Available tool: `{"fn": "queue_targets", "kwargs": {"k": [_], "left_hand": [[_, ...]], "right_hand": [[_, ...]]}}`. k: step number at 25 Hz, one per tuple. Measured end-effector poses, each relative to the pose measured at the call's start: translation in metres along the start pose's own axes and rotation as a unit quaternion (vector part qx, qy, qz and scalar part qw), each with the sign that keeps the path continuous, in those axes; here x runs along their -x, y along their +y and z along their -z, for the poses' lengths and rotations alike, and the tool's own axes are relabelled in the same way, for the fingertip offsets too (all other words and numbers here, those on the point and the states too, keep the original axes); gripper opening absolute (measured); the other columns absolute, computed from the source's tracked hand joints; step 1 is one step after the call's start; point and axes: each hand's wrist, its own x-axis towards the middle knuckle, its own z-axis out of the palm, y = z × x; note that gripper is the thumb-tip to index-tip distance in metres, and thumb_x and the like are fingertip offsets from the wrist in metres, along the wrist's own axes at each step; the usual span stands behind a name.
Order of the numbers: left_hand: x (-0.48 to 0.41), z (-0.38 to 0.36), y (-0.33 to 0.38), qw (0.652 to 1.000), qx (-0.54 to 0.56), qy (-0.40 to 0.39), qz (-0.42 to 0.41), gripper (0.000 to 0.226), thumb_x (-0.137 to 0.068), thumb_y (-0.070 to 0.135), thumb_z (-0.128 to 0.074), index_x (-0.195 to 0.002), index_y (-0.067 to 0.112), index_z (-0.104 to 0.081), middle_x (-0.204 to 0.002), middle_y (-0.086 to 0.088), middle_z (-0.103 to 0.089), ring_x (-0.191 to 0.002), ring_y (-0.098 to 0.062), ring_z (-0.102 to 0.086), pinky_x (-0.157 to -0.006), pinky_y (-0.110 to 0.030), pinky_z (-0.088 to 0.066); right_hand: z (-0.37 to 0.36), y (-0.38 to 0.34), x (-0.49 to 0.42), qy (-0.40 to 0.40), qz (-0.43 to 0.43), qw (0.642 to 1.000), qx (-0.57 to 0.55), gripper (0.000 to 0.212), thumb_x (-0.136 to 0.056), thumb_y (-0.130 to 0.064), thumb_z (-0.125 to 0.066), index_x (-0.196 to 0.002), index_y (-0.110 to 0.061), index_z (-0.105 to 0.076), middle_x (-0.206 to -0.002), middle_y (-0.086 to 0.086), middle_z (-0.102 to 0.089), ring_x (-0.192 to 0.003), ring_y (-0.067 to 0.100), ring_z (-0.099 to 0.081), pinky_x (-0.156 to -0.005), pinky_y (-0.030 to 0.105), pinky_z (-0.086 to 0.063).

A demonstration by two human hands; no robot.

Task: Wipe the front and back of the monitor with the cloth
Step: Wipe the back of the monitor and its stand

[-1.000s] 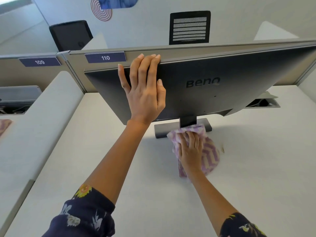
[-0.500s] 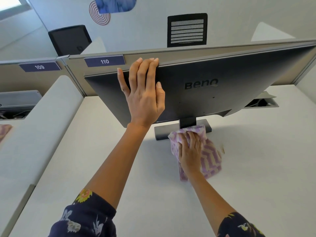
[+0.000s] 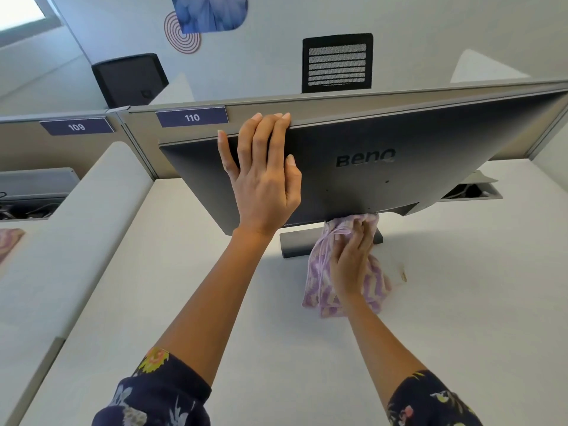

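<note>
White desk [image 3: 153, 287] carries the monitor [image 3: 445, 149], back side facing near. On that back the left hand [image 3: 264, 186] lies flat, fingers straight, tips at the top edge. Rightward, the right hand [image 3: 350, 259] grips the purple cloth [image 3: 319, 278], bunched against the monitor's lower edge above the stand [image 3: 292, 244].

White surface [image 3: 430, 318] backed by grey partition [image 3: 322, 109] carrying 110 label [image 3: 192, 117], 109 label [image 3: 76, 127]. Pale wall [image 3: 430, 32] beyond: blue decal [image 3: 209, 12], spiral decal [image 3: 182, 38]. Bright window [image 3: 20, 12] upper left. Black slatted panel [image 3: 337, 63], black box [image 3: 129, 79] behind partition.
</note>
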Motion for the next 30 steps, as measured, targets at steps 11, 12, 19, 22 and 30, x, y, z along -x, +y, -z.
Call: {"fn": "queue_targets", "kwargs": {"k": [11, 12, 19, 22, 30], "left_hand": [[0.000, -0.004, -0.001, 1.000, 0.005, 0.010, 0.004, 0.046, -0.090, 0.022, -0.055, -0.135, 0.015, -0.054, -0.136, -0.003, -0.054, -0.138, -0.019, -0.033, -0.117, -0.055, -0.009], [0.000, -0.004, -0.001, 1.000, 0.004, 0.009, 0.002, 0.046, -0.090, 0.022, -0.055, -0.135, 0.015, -0.054, -0.136, -0.004, -0.054, -0.137, -0.019, -0.034, -0.117, -0.055, -0.009], [0.000, -0.006, 0.001, 1.000, 0.005, 0.011, 0.006, 0.045, -0.090, 0.023, -0.054, -0.134, 0.015, -0.054, -0.135, -0.004, -0.055, -0.137, -0.020, -0.034, -0.116, -0.058, -0.014], [0.000, -0.005, 0.000, 1.000, 0.000, 0.007, 0.002, 0.046, -0.090, 0.022, -0.054, -0.134, 0.014, -0.055, -0.136, -0.004, -0.055, -0.137, -0.020, -0.034, -0.116, -0.058, -0.014], [0.000, -0.005, 0.001, 1.000, 0.007, 0.012, 0.003, 0.045, -0.091, 0.024, -0.054, -0.135, 0.016, -0.051, -0.136, -0.004, -0.054, -0.137, -0.020, -0.033, -0.115, -0.059, -0.016]], "right_hand": [[0.001, 0.017, 0.006, -0.048, 0.037, 0.990, 0.126, 0.066, -0.102, -0.044, -0.029, -0.155, -0.007, -0.011, -0.159, 0.022, -0.021, -0.147, 0.038, -0.022, -0.115, 0.054, -0.032], [-0.003, 0.018, 0.009, -0.055, 0.090, 0.982, 0.155, 0.067, -0.102, -0.045, -0.030, -0.154, -0.006, -0.016, -0.158, 0.024, -0.023, -0.146, 0.040, -0.023, -0.115, 0.055, -0.030], [-0.008, 0.012, 0.012, -0.033, 0.069, 0.982, 0.173, 0.069, -0.100, -0.046, -0.034, -0.155, -0.009, -0.013, -0.158, 0.021, -0.024, -0.146, 0.040, -0.023, -0.116, 0.056, -0.028], [-0.011, 0.024, 0.014, -0.095, 0.184, 0.944, 0.258, 0.074, -0.097, -0.045, -0.048, -0.157, -0.018, -0.012, -0.161, 0.018, -0.017, -0.147, 0.042, -0.019, -0.115, 0.058, -0.022], [0.008, 0.070, 0.062, -0.163, 0.173, 0.950, 0.201, 0.088, -0.082, -0.044, -0.068, -0.154, -0.031, -0.018, -0.159, 0.013, -0.028, -0.145, 0.041, -0.026, -0.100, 0.047, -0.046]]}}
